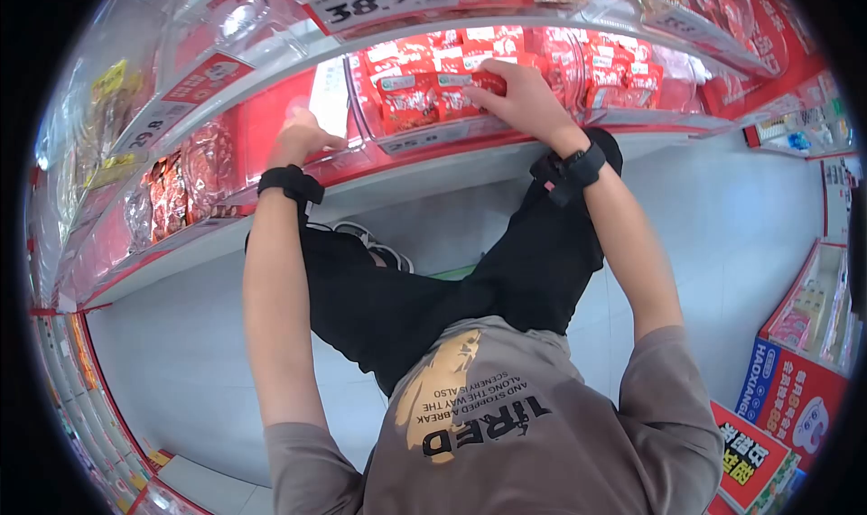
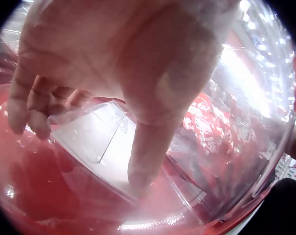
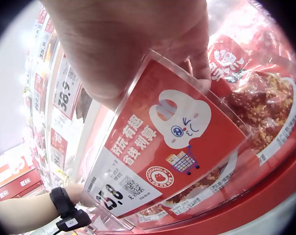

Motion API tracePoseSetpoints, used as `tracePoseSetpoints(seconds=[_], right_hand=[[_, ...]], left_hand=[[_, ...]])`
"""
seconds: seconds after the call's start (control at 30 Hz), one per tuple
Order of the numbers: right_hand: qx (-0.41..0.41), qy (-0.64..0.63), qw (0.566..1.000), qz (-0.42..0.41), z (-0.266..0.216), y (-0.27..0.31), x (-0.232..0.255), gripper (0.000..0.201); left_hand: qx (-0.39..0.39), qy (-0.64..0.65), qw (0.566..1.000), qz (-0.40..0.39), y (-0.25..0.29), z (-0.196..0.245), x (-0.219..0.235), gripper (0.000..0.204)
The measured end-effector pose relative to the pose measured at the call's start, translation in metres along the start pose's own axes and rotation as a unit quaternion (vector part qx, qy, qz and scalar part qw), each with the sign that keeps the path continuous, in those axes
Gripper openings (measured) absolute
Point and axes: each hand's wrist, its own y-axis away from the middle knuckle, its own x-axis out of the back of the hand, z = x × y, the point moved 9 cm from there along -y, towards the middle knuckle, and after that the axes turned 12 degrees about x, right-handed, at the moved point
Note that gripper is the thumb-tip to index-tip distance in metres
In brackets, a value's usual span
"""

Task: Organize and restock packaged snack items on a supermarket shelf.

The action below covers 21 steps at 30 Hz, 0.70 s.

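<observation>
My left hand point(image 1: 307, 138) is over the red shelf base point(image 1: 262, 131), left of a clear plastic bin point(image 1: 366, 122). Its thumb points down straight and its fingers bend loosely, close over a white panel point(image 2: 121, 154) and a clear plastic piece point(image 2: 101, 139). My right hand point(image 1: 528, 107) reaches over the bin's front, with a red snack packet point(image 1: 489, 83) between its thumb and index finger. More red packets point(image 1: 406, 100) stand in rows there. In the right wrist view a price card point(image 3: 182, 122) in a clear holder hides part of the fingers.
An upper shelf with a price sign point(image 1: 379, 9) overhangs both hands. Packaged snacks point(image 1: 185, 181) lie at the left and another bin of red packets point(image 1: 623, 77) at the right. My knees are close under the shelf edge. Promotional boxes point(image 1: 804, 407) stand at the right on the floor.
</observation>
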Motion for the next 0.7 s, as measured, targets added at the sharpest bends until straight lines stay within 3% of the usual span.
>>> tracePoseSetpoints(seconds=[0.03, 0.1, 0.2, 0.3, 0.43, 0.53, 0.63, 0.7], right_hand=[[0.006, 0.009, 1.000, -0.002, -0.004, -0.001, 0.002, 0.046], [0.011, 0.025, 1.000, 0.001, -0.001, -0.001, 0.000, 0.047], [0.028, 0.047, 0.998, 0.025, 0.001, 0.000, 0.000, 0.050], [0.024, 0.063, 0.998, 0.016, 0.002, 0.001, -0.002, 0.052], [0.023, 0.076, 0.997, 0.008, 0.003, 0.002, -0.004, 0.053], [0.014, 0.071, 0.997, 0.012, 0.001, 0.003, -0.002, 0.053], [0.012, 0.068, 0.997, 0.017, 0.005, 0.002, -0.003, 0.052], [0.019, 0.077, 0.997, 0.020, 0.004, 0.002, -0.003, 0.052]], left_hand=[[-0.050, -0.001, 0.997, -0.060, -0.008, 0.004, -0.005, 0.098], [-0.013, 0.035, 0.999, -0.003, -0.004, 0.002, 0.009, 0.064], [-0.026, 0.124, 0.992, -0.003, -0.010, -0.001, 0.014, 0.046], [-0.064, 0.216, 0.972, 0.064, 0.005, -0.003, 0.039, 0.036], [-0.102, 0.221, 0.967, 0.074, 0.040, -0.012, 0.071, 0.038], [-0.082, 0.208, 0.973, 0.055, 0.067, -0.028, 0.078, 0.040], [-0.104, 0.175, 0.964, 0.171, 0.099, -0.055, 0.090, 0.041], [-0.112, 0.225, 0.951, 0.182, 0.128, -0.064, 0.096, 0.036]])
